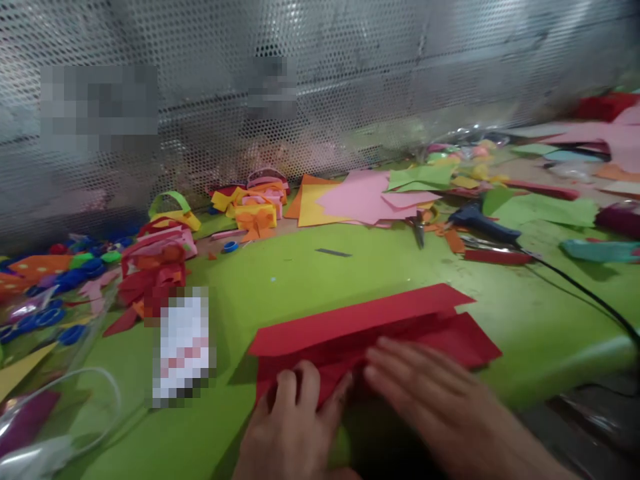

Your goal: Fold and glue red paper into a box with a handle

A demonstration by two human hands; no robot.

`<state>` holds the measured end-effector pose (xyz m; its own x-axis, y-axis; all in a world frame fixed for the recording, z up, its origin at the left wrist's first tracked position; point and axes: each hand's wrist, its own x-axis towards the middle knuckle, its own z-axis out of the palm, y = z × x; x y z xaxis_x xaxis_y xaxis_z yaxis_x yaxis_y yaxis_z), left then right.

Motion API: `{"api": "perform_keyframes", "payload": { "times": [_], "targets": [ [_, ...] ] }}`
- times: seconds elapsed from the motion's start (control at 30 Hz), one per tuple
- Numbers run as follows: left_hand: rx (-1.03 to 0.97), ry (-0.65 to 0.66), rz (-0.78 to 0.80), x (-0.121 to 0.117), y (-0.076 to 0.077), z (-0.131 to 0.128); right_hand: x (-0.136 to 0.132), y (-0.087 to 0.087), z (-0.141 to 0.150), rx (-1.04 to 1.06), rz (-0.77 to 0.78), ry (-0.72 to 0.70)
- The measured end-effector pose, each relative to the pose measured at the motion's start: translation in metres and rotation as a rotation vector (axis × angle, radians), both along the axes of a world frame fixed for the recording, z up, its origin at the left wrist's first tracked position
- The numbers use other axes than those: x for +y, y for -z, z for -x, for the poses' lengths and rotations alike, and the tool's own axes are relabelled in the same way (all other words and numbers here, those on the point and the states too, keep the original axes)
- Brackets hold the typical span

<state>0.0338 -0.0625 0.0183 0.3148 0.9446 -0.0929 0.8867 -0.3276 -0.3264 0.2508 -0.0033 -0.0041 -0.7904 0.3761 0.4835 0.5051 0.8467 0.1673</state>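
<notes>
A sheet of red paper lies in front of me at the table's near edge, with its long far side folded up into a raised flap. My left hand is closed on the near left part of the paper, its fingers bent and thumb pointing right. Flat across the paper's near right part rests my right hand, fingers stretched out and side by side. Both hands are slightly blurred, and they cover some of the paper's near edge.
The table has a green cover. Behind the paper are a thin grey strip, scissors, a blue glue gun with a black cord, and coloured sheets. Paper crafts and a blurred-out white object are at left.
</notes>
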Motion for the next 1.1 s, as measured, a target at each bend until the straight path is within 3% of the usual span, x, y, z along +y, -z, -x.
{"api": "perform_keyframes", "payload": {
  "times": [0.07, 0.13, 0.23, 0.37, 0.43, 0.5, 0.6, 0.7, 0.83, 0.93, 1.1],
  "targets": [
    [0.031, 0.029, -0.026, 0.001, 0.0, 0.002, -0.004, 0.001, 0.02, 0.006, -0.028, -0.056],
    [0.042, 0.122, -0.095, 0.002, 0.001, 0.008, -0.005, 0.006, 0.021, 0.003, -0.031, -0.015],
    [0.011, 0.273, -0.217, 0.003, 0.002, 0.017, -0.008, 0.017, -0.016, -0.024, -0.003, 0.133],
    [-0.016, 0.321, -0.28, 0.002, 0.004, 0.021, -0.019, 0.03, -0.086, -0.073, 0.029, 0.376],
    [-0.017, 0.308, -0.282, 0.001, 0.005, 0.019, -0.023, 0.031, -0.1, -0.058, 0.039, 0.454],
    [-0.021, 0.283, -0.271, 0.0, 0.005, 0.017, -0.024, 0.027, -0.091, 0.035, 0.051, 0.498],
    [-0.047, 0.204, -0.229, -0.002, 0.004, 0.014, -0.02, 0.021, -0.049, 0.102, 0.039, 0.278],
    [-0.121, 0.15, -0.251, -0.005, 0.004, 0.008, -0.014, 0.029, -0.012, 0.04, -0.025, 0.033],
    [-0.252, 0.29, -0.441, -0.005, 0.017, -0.01, -0.011, 0.055, -0.005, 0.064, 0.006, 0.004],
    [-0.311, 0.327, -0.419, -0.002, 0.029, -0.019, -0.01, 0.069, -0.013, 0.126, 0.032, -0.028],
    [-0.249, 0.341, -0.348, -0.012, 0.027, 0.016, -0.008, 0.067, -0.012, 0.15, 0.061, -0.035]
  ]
}}
